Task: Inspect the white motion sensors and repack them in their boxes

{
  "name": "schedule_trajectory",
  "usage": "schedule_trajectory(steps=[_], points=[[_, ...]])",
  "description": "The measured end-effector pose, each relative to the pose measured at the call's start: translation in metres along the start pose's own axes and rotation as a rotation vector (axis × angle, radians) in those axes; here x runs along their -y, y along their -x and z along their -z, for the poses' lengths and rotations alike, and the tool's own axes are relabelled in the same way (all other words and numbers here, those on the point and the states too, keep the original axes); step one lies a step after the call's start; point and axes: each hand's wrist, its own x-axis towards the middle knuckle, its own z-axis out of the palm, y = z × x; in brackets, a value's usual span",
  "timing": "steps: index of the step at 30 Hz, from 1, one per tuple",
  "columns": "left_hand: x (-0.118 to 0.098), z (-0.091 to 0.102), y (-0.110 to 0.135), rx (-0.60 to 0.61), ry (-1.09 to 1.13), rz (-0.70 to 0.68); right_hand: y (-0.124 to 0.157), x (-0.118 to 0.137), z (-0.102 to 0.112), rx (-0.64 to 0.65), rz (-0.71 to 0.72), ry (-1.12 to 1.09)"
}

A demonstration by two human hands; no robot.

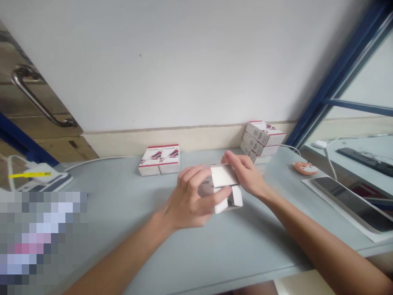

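A small white cardboard box (224, 176) is held above the grey table, its flaps standing open at the near end. My left hand (192, 196) wraps around its left side, with a finger laid across the near flaps. On the far right side of the same box, my right hand (248, 174) grips its upper edge; some of its fingertips are hidden behind it. Whatever is inside the box cannot be made out. Two closed white and red boxes (161, 159) lie side by side behind my left hand. Beyond my right hand stands a stack of similar boxes (260, 137).
At the left is a white power strip (58, 180) with a yellow-tagged plug. An orange mouse-shaped object (305, 168) and a dark flat device (356, 205) on a white base are at the right. A wall (184, 73) and blue posts (331, 69) bound the table (123, 229).
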Motion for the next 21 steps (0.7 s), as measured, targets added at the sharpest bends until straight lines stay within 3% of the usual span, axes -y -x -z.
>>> schedule_trajectory(steps=[4, 8, 10, 12, 14, 16, 18, 21], points=[[-0.002, 0.004, -0.003, 0.013, 0.005, -0.038, 0.0, 0.002, -0.004, 0.113, -0.138, -0.168], [0.0, 0.005, -0.002, 0.115, 0.037, -0.068, -0.001, -0.004, -0.007, 0.24, -0.245, -0.32], [0.001, 0.005, -0.002, 0.146, 0.032, -0.054, -0.001, -0.008, -0.01, 0.247, -0.28, -0.353], [0.001, 0.004, -0.001, 0.145, 0.055, 0.011, -0.002, -0.01, -0.013, 0.151, -0.275, -0.32], [0.002, 0.001, 0.0, 0.107, 0.115, 0.135, -0.002, -0.009, -0.015, -0.05, -0.181, -0.206], [0.004, -0.001, 0.001, 0.054, 0.148, 0.275, -0.001, -0.008, -0.014, -0.206, 0.007, -0.069], [0.006, -0.003, 0.001, 0.014, 0.111, 0.346, 0.002, -0.005, -0.012, -0.203, 0.204, 0.035], [0.011, -0.002, 0.001, 0.002, 0.003, 0.33, 0.007, -0.002, -0.011, -0.041, 0.364, 0.131]])
